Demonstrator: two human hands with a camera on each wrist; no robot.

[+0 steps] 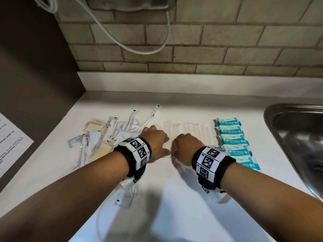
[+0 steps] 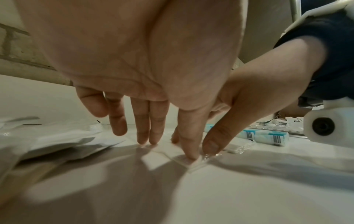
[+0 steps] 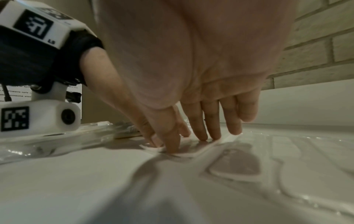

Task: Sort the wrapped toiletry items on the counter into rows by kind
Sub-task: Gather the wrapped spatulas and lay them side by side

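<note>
Pressing one clear packet flat, left hand and right hand fingers extended; five wipe packs beside.

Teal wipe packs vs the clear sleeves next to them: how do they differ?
The teal wipe packs are opaque, printed and puffy; the clear sleeves are see-through, plain and flat. The packs run in a column beside the sink, untouched; the sleeves lie side by side, and the left hand and right hand press fingertips on the nearest one. Both kinds are already sorted.
</note>
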